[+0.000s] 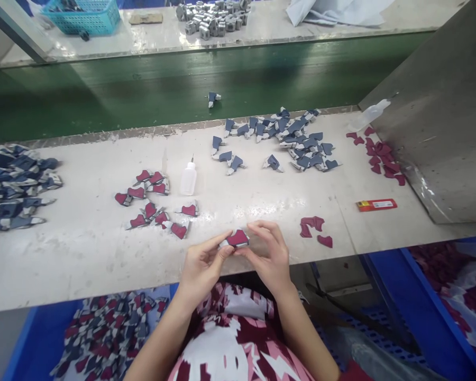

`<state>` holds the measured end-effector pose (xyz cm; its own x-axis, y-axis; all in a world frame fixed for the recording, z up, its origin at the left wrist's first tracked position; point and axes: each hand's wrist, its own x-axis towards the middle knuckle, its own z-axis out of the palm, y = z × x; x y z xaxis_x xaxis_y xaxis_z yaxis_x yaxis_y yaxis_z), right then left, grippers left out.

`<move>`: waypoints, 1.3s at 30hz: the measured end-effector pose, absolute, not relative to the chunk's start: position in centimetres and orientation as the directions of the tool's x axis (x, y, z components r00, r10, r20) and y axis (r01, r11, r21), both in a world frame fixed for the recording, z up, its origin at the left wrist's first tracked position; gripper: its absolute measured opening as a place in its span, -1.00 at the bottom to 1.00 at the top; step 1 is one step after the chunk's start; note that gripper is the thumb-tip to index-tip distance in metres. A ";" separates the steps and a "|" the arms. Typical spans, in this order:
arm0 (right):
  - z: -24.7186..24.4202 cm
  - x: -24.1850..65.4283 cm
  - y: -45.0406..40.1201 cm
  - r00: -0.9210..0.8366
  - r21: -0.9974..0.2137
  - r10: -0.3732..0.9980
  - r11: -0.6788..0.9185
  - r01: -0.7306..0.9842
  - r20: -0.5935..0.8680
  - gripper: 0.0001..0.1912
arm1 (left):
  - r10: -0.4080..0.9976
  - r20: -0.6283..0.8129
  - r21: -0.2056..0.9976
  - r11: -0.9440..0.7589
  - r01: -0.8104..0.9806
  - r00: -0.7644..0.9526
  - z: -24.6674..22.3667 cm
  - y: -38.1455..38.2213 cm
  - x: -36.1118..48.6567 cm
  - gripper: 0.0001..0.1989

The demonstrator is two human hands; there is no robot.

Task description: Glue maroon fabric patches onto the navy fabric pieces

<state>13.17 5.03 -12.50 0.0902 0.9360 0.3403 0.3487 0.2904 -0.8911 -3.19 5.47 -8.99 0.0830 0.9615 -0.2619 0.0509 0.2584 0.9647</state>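
A small grey-and-white part with a maroon patch on top [238, 238] is held above the front edge of the bench. My left hand [206, 259] pinches its left end between thumb and fingers. At its right end, the thumb and curled fingers of my right hand [272, 256] hold the edge. To the left lie several similar parts with maroon faces [137, 192], near an upright white squeeze bottle with a thin tip [188, 179]. Loose maroon patches [312, 224] rest right of my right hand.
Blue-and-grey parts are piled at the back [297, 135] and far left [11, 185]. More maroon patches [383, 156], a second bottle [371, 114] and a red-orange packet [376, 205] lie by a metal panel [452, 132]. Blue bins [31, 344] stand below. A green belt [143, 87] runs behind.
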 end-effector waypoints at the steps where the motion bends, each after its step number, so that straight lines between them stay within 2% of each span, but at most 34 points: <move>1: -12.3 13.4 5.1 0.067 -0.818 0.901 0.357 0.450 0.429 -0.67 | 0.960 -0.263 0.965 0.260 0.043 0.096 -8.9 5.5 -3.2 -0.67; 4: -11.9 13.9 5.2 -0.063 -0.634 0.813 0.498 0.592 0.579 -0.83 | 0.951 -0.274 0.962 0.272 0.032 0.147 -8.5 5.5 -3.3 -0.71; 7: -11.9 14.0 5.3 -0.151 -0.567 0.769 0.575 0.590 0.621 -0.80 | 0.936 -0.279 0.959 0.281 0.020 0.214 -8.0 5.6 -3.3 -0.75; 9: -12.0 13.9 5.2 -0.159 -0.559 0.762 0.583 0.590 0.627 -0.78 | 0.926 -0.286 0.955 0.297 -0.010 0.245 -7.7 5.7 -3.2 -0.77; 13: -12.2 13.4 4.9 -0.065 -0.574 0.748 0.558 0.600 0.660 -0.76 | 0.917 -0.314 0.934 0.345 -0.092 0.247 -7.4 5.8 -2.8 -0.79; 17: -12.5 13.1 4.7 0.040 -0.648 0.749 0.544 0.532 0.661 -0.70 | 0.922 -0.319 0.930 0.349 -0.115 0.220 -7.4 5.8 -2.7 -0.79; 20: -12.8 13.2 4.7 0.139 -0.795 0.840 0.426 0.431 0.525 -0.52 | 0.927 -0.331 0.932 0.350 -0.089 0.177 -7.6 5.9 -2.9 -0.77; 21: -12.8 13.3 4.7 0.135 -0.841 0.881 0.374 0.391 0.454 -0.52 | 0.929 -0.333 0.934 0.349 -0.080 0.164 -7.7 6.0 -3.1 -0.77; 25: -12.6 13.3 4.6 0.036 -0.931 0.967 0.234 0.280 0.254 -0.77 | 0.939 -0.323 0.944 0.329 -0.037 0.118 -8.4 6.2 -3.4 -0.74; 28: -12.4 12.9 4.7 0.047 -0.969 0.985 0.154 0.193 0.166 -0.81 | 0.955 -0.281 0.960 0.278 0.046 0.092 -8.8 6.1 -3.5 -0.73; 33: -12.6 11.5 5.0 0.073 -0.998 0.996 0.056 0.023 0.057 -0.83 | 0.988 -0.128 0.960 0.103 0.261 0.082 -8.9 6.1 -4.1 -0.74; 36: -12.7 10.6 5.3 0.096 -1.000 0.995 -0.024 -0.018 -0.026 -0.78 | 0.977 -0.069 0.916 -0.017 0.400 0.201 -8.0 7.1 -5.6 -0.71; 39: -12.8 9.7 5.4 0.098 -0.996 0.994 -0.051 0.071 -0.044 -0.76 | 0.876 -0.167 0.837 -0.116 0.535 0.453 -5.3 9.5 -8.0 -0.68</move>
